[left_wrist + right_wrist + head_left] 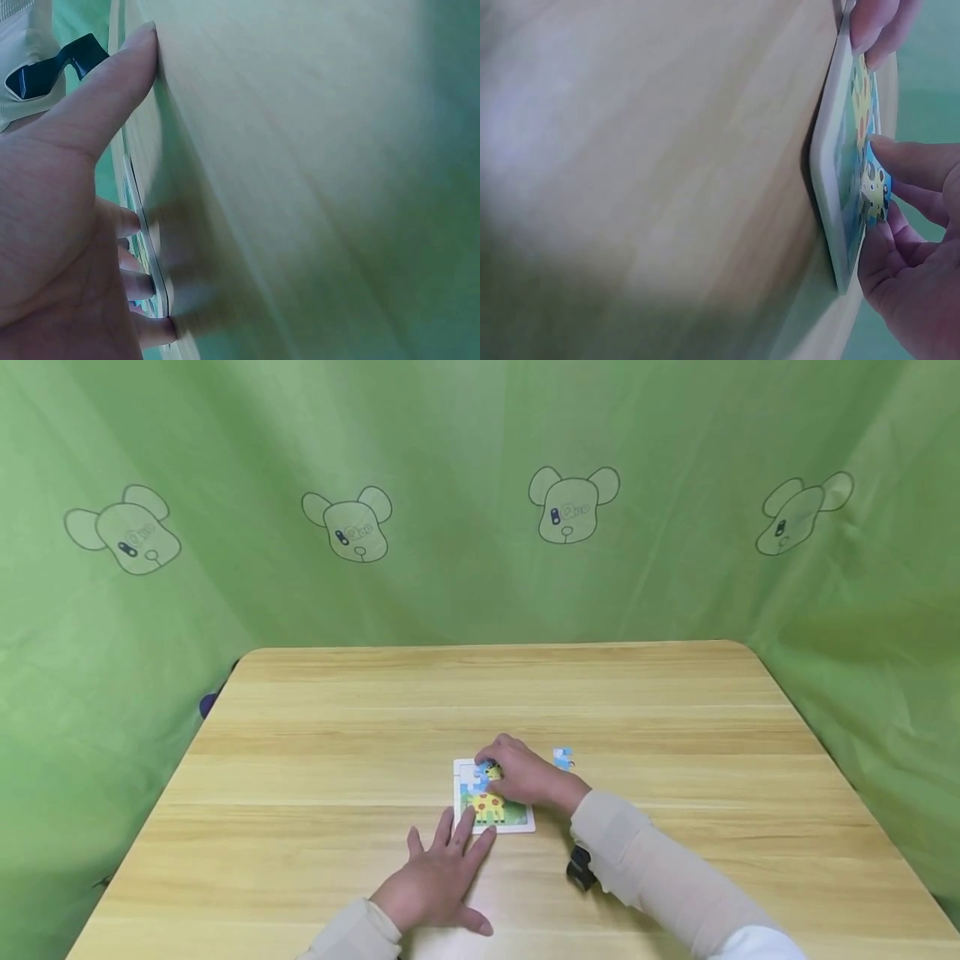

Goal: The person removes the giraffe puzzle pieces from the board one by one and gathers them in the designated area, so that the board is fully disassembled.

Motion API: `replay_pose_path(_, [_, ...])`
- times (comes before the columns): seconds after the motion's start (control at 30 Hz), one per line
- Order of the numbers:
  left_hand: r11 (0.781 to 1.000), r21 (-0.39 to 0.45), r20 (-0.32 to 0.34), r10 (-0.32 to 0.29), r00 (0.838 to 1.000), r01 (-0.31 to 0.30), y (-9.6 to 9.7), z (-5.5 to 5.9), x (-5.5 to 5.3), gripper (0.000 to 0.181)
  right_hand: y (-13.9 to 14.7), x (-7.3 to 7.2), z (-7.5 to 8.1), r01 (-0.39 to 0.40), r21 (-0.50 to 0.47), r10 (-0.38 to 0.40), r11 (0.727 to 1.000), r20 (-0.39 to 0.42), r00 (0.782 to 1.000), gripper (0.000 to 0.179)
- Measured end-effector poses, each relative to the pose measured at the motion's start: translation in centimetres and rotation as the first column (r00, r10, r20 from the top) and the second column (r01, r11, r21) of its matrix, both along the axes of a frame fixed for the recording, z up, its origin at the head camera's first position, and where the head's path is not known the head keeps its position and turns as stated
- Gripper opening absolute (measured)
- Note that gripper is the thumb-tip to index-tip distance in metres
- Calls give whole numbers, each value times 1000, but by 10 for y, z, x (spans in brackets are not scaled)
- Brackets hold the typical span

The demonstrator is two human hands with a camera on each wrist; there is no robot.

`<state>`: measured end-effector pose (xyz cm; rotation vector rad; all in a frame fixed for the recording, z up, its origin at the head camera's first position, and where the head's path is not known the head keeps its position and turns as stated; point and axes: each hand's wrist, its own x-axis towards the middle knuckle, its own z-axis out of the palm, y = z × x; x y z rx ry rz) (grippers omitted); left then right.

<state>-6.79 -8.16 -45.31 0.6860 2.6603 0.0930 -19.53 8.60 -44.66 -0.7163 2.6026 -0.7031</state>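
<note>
A jigsaw puzzle in a white-edged tray (517, 829) lies on the table, its picture a yellow giraffe with red spots on green and blue. My right hand (525, 775) reaches over the tray's right side. Between its thumb and fingers it pinches a puzzle piece (875, 187) with the giraffe's face, tilted up from the picture in the right wrist view. My left hand (441, 877) is spread, its fingertips on the tray's near left edge and its thumb stretched out over the table. White gaps show in the tray's upper left.
Another blue and white puzzle piece (562, 758) lies on the wooden table (337, 735) to the right behind the tray. A black wrist device (581, 868) hangs under the right sleeve. Green curtains (465, 593) with bear heads stand behind and at both sides.
</note>
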Motion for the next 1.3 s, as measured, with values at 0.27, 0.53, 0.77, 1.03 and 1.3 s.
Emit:
replay_pose_path(0.27, [1000, -3, 1, 1, 1000, -1, 0, 0, -1, 114, 0, 0, 2, -17, -1, 17, 1000, -2, 1000, 42])
replay_pose_path(0.53, [1000, 1, 8, 10, 1000, -10, 1, 1, 0, 114, 3, 0, -1, -8, -41, 7, 999, -34, 999, 34])
replay_pose_path(0.77, [1000, 12, 19, 19, 1000, -19, 2, 0, 1, 114, 15, -3, -1, 57, -95, -59, 994, -25, 998, 33])
replay_pose_path(1.03, [1000, 10, 21, 21, 1000, -21, 1, 2, 1, 114, 43, -7, 1, 147, -132, -154, 980, -42, 987, 32])
replay_pose_path(1.3, [999, 28, 27, 26, 999, -27, 1, 4, 2, 114, 71, -11, 1, 233, -159, -237, 959, -8, 972, 24])
